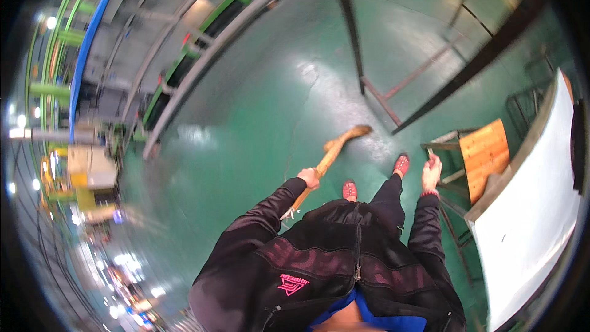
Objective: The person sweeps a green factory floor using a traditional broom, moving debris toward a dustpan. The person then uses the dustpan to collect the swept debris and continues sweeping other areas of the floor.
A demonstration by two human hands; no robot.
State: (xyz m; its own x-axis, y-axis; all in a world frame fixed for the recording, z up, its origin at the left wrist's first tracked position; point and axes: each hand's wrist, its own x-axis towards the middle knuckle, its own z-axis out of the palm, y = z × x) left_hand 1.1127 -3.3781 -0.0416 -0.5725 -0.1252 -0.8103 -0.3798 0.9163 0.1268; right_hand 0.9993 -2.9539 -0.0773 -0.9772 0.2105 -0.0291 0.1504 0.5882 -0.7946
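Observation:
My left hand [309,178] is closed around the handle of a yellow-brown hand broom [329,157]. The broom slants away from me over the floor, its darker, bent end farthest off, and a white string hangs at its near end. My right hand [431,173], with a red band at the wrist, is held out to the right with its fingers drawn together. A small pale bit shows at the fingertips, too small to name. That hand is nearest to a wooden-topped stool [485,157].
To the right, beside the stool, is a table with a white top [528,221]. Dark metal posts [473,64] of a frame rise ahead on the green floor [246,117]. Along the left runs machinery with green and grey rails [203,61]. My red shoes [350,190] stand below me.

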